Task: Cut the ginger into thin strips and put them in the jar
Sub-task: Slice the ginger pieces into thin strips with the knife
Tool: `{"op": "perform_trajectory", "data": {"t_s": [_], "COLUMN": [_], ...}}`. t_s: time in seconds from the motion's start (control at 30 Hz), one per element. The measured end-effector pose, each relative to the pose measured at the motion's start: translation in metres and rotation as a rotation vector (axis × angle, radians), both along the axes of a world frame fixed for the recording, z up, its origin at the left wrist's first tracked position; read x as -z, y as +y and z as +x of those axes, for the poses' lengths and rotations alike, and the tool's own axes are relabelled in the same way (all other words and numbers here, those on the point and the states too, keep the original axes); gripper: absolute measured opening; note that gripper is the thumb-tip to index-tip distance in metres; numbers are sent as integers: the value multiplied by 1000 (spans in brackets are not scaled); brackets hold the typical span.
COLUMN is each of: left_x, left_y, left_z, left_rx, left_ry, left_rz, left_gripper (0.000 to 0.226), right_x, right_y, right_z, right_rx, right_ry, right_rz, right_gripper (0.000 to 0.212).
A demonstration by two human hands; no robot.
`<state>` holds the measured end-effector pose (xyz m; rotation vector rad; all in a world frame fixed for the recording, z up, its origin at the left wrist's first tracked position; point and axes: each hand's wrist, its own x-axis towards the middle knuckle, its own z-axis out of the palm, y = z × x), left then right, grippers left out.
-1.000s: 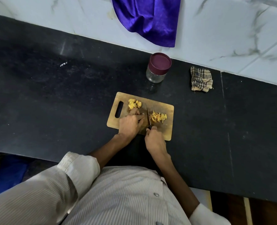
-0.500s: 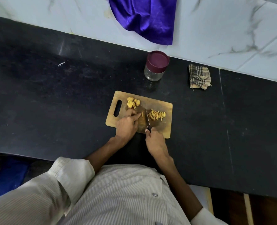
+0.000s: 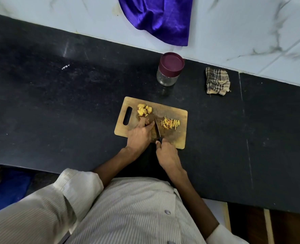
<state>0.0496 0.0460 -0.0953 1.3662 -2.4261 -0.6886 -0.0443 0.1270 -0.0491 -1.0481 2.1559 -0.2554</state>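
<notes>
Head view: ginger pieces [image 3: 144, 110] and cut strips [image 3: 170, 124] lie on the cutting board [image 3: 178, 138]. Left hand [image 3: 140, 136] pins something hidden; right hand [image 3: 166, 154] grips the knife [image 3: 157, 129]. Strips look light, slippery; gather them together.

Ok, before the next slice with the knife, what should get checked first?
1. Right hand grips the knife handle: ok.
2. Left hand fingers clear of the blade: cannot tell, they sit very close.
3. Piece under the left fingers steady: cannot tell, hidden.
4. Cutting board flat on the counter: ok.
5. Cut strips lie apart from the uncut ginger chunks: ok.
6. Jar ready for strips: not ok, lid on.
</notes>
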Motion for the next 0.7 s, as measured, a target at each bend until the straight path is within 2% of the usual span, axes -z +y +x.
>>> {"op": "perform_trajectory", "data": {"t_s": [0.33,0.53,0.7], "left_x": [-12,-16,-15], "left_y": [1,0,2], "left_z": [-4,-6,-6], "left_rx": [24,30,42], "left_ry": [-119,-171,-182], "left_rz": [28,49,35], "left_gripper": [41,45,45], "right_x": [-10,-12,-13], "right_y": [-13,7,13], "right_z": [-2,3,10], "right_rx": [-23,-34,-27], "right_ry": [8,20,33], "right_rz": [78,134,99], "right_gripper": [32,33,31]}}
